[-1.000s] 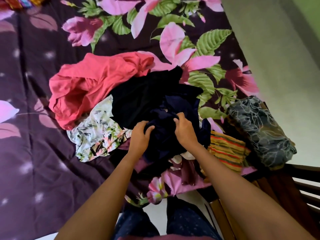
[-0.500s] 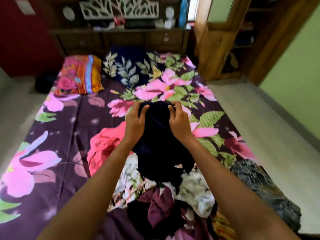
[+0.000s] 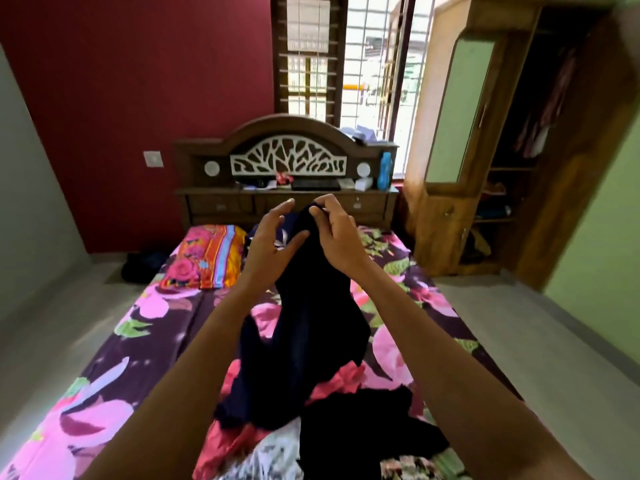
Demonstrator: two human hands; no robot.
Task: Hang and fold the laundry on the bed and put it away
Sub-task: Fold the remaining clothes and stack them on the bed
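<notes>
Head view, looking along the bed [image 3: 138, 344] from its foot end. Right hand [image 3: 337, 237] is raised at mid-frame, thumb and curled fingers pinching the top edge of a navy garment [image 3: 304, 337]. The cloth hangs from this pinch in a long bunched fold, and its lower end meets the laundry heap [image 3: 322, 393] at the near end of the bed. Left hand [image 3: 268, 249] is held just beside the garment at nearly the same height, fingers straight and spread, gripping nothing. Its thumb lies against or just in front of the cloth, and contact cannot be confirmed. The two hands are close but apart, with the garment's upper part between them. The heap comprises a red garment [image 3: 334, 379] under the hanging cloth, a black garment [image 3: 360, 431] nearer the camera, and a pale printed garment [image 3: 270, 455] at the lower edge of the frame. The bed carries a dark purple sheet with large pink flowers and green leaves. At its far end lie a bright multicoloured pillow [image 3: 204, 259] and, behind it, a carved wooden headboard [image 3: 291, 133] whose shelf bears a blue bottle [image 3: 385, 169]. A barred window [image 3: 367, 64] stands above the headboard. A wooden wardrobe [image 3: 491, 202] stands right of the bed, door open, clothes hanging inside.
</notes>
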